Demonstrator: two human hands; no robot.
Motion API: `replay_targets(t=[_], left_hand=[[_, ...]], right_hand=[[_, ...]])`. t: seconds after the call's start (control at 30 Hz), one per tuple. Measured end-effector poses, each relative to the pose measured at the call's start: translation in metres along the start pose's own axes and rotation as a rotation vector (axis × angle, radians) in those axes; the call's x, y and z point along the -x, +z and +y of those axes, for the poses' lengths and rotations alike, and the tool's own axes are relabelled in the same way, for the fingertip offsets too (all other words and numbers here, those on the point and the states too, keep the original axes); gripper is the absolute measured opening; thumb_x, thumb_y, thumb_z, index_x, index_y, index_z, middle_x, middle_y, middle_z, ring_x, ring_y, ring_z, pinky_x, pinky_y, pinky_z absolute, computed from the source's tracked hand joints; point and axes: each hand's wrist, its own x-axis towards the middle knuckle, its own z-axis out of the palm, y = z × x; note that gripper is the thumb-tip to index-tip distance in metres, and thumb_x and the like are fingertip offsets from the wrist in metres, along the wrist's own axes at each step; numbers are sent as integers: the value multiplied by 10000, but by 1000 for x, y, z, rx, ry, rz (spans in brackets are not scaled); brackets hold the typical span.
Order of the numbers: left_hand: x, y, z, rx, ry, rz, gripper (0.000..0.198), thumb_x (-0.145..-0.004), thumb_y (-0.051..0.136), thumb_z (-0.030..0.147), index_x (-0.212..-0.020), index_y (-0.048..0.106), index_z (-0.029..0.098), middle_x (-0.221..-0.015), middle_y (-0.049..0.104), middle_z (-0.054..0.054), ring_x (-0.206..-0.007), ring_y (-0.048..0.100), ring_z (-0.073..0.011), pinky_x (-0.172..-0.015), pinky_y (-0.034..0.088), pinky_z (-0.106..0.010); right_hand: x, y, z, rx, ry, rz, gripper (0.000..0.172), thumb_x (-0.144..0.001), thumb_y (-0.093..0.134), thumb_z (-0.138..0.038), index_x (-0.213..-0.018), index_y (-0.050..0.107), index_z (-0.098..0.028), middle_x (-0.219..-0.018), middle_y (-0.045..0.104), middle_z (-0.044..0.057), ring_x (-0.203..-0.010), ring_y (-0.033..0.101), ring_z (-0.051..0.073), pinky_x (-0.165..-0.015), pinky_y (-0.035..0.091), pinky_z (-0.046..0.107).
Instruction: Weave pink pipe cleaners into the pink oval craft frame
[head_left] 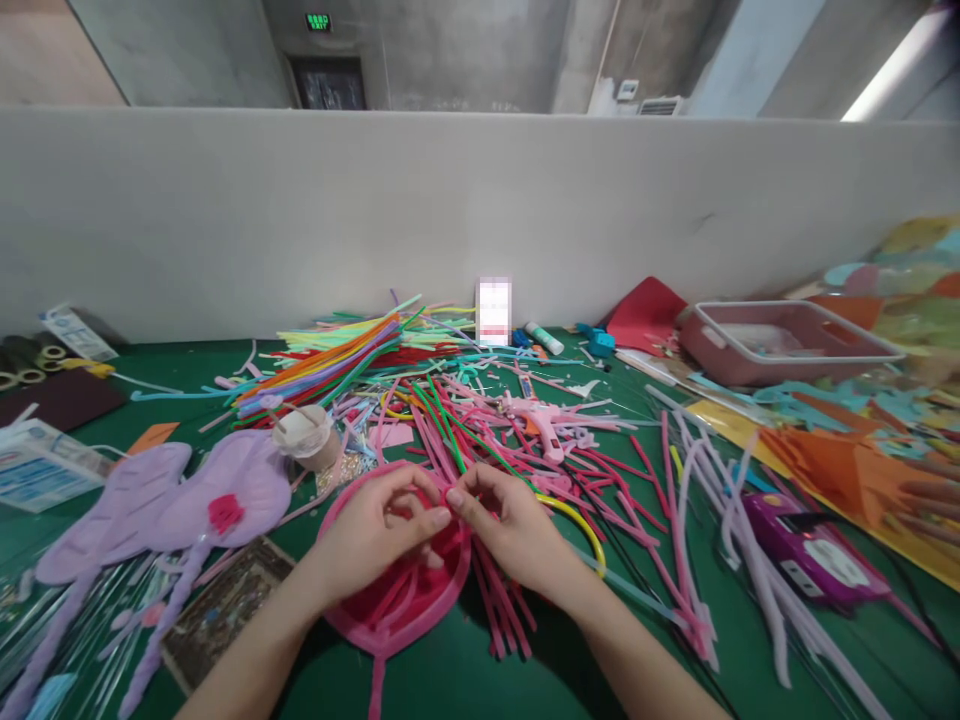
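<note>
A round pink hoop (pixel 384 640) wrapped in fuzzy pipe cleaner, with a red filling and a pink stem at the bottom, lies in front of me. Over its upper part, my left hand (pixel 394 520) is closed, thumb and fingertips drawn together. My right hand (pixel 510 520) meets it at the hoop's upper right edge, its thumb and forefinger in a pinch. A bit of pink pipe cleaner shows between the fingertips; most of it is hidden. Loose pink pipe cleaners (pixel 504 610) lie beneath my right hand.
Left are two lilac butterfly-shaped pieces (pixel 251 480), a paper cup (pixel 306 438) and a tray (pixel 225 610). Ahead lie coloured pipe cleaners (pixel 322 370), a pink glue gun (pixel 546 430) and a bright screen (pixel 493 310). Right are a purple device (pixel 810 550), a pink bin (pixel 720 350) and another person's hand (pixel 934 495).
</note>
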Motion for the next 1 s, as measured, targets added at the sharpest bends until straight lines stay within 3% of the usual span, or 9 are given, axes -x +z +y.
replay_targets(t=[0.27,0.5,0.6,0.73,1.0], left_hand=[[-2,1,1,-97,164,-32,227,-853,616,411,-816,579,190,-700,611,42,-603,667,-148,-628,502,-250],[-1,3,4,-146,232,-61,234,-896,552,391,-804,626,189,-713,637,9,-698,653,-173,-700,504,-272],[-2,4,6,-130,248,3,222,-870,582,387,-789,637,188,-731,648,0,-705,643,-175,-687,504,-268],[-2,6,8,-120,240,124,213,-856,586,397,-776,599,201,-654,631,28,-630,666,-174,-654,508,-269],[1,8,6,-245,254,130,223,-890,547,387,-770,582,202,-612,611,45,-541,624,-147,-605,475,-249]], right_hand=[[-1,-3,-10,-308,100,-52,438,-842,580,-586,-726,554,-164,-615,450,-53,-571,410,93,-550,332,224],[-1,0,-8,-318,76,-80,437,-825,595,-603,-743,553,-176,-626,507,-41,-576,478,108,-572,404,233],[-2,1,-7,-346,93,-68,444,-844,557,-616,-743,561,-183,-642,549,-23,-586,515,126,-588,432,252],[-3,-1,-7,-331,106,66,465,-884,494,-609,-734,590,-179,-665,559,-12,-608,513,127,-577,415,242],[-1,-2,-10,-402,83,-10,327,-818,663,-484,-776,619,-162,-648,519,-39,-596,461,98,-575,372,224]])
